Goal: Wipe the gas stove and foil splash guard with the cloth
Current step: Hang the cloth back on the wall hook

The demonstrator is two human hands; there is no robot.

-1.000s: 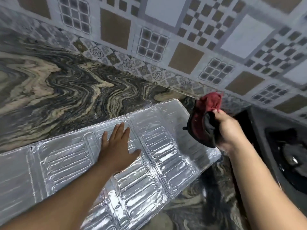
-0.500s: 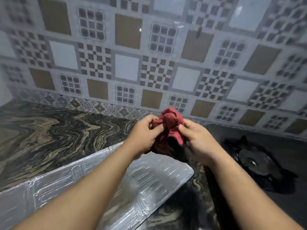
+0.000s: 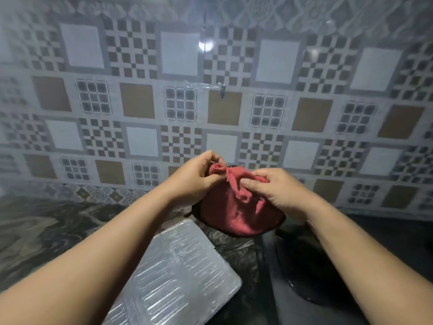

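Both my hands hold a red cloth (image 3: 236, 212) with a dark edge, bunched up in the air at the centre of the view. My left hand (image 3: 196, 179) pinches its upper left fold. My right hand (image 3: 274, 191) grips its upper right part, thumb pressed into the fabric. Below and left of the cloth, the silver foil splash guard (image 3: 180, 275) lies flat on the counter, partly hidden by my left forearm. The black gas stove (image 3: 297, 273) lies at the lower right, mostly covered by my right forearm.
A dark marbled counter (image 3: 46, 231) stretches to the left. A patterned tiled wall (image 3: 210, 102) rises straight ahead behind the cloth, with a small hook (image 3: 222, 91) fixed to it.
My left hand left the foil guard and joined my right hand on the cloth. The view tilted up toward the wall, and the cloth now hangs looser and more spread out.
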